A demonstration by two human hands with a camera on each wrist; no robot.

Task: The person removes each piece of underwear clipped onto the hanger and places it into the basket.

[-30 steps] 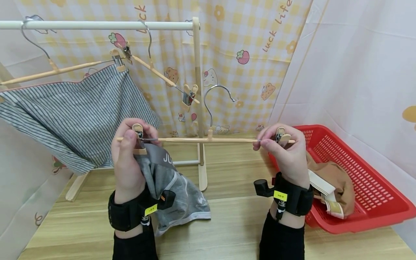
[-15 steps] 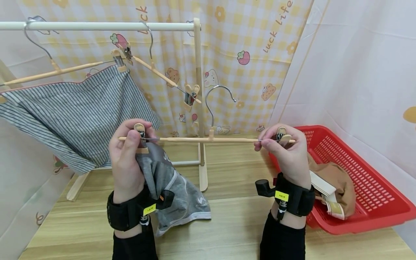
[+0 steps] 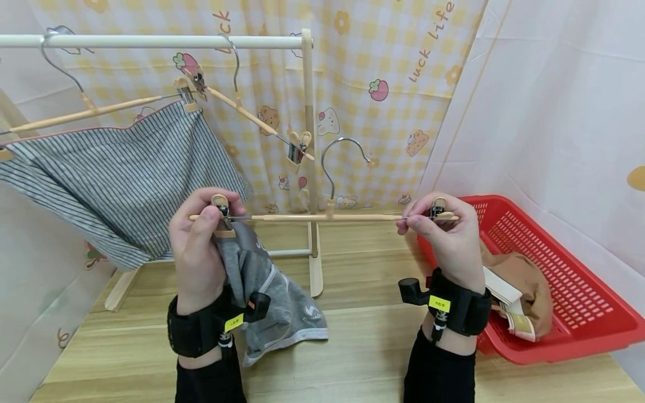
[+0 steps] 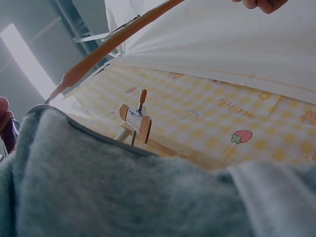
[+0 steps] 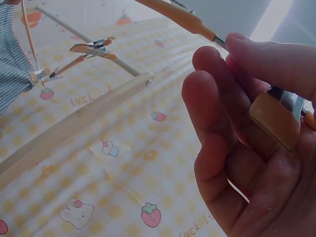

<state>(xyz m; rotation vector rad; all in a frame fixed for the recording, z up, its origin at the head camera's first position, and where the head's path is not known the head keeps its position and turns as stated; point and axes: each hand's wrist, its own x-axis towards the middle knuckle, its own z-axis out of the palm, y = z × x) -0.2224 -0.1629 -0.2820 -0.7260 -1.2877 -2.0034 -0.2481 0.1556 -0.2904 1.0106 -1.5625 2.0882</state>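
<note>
A wooden clip hanger (image 3: pixel 297 218) with a metal hook is held level between both hands in the head view. My left hand (image 3: pixel 196 257) grips its left end, thumb against the left clip (image 3: pixel 225 233). Grey boxer briefs (image 3: pixel 284 305) with a dark waistband hang from that clip by one corner; their cloth fills the lower left wrist view. At the other end, my right hand (image 3: pixel 450 238) pinches the thin metal rod between thumb and fingers. The right clip (image 3: pixel 437 207) sits within that hand, and its wooden pad (image 5: pixel 275 120) faces the palm with no cloth in it.
A rack with a white rail (image 3: pixel 151 41) stands at the back left. Striped shorts (image 3: pixel 131 179) hang there beside a bare clip hanger (image 3: pixel 247 113). A red basket (image 3: pixel 579 268) at the right holds brown cloth (image 3: pixel 524 285) with a pale band.
The hanger and both hands have shifted very slightly right in the head view, along with the background. The right clip has turned a little on its rod. Both hands keep their hold.
</note>
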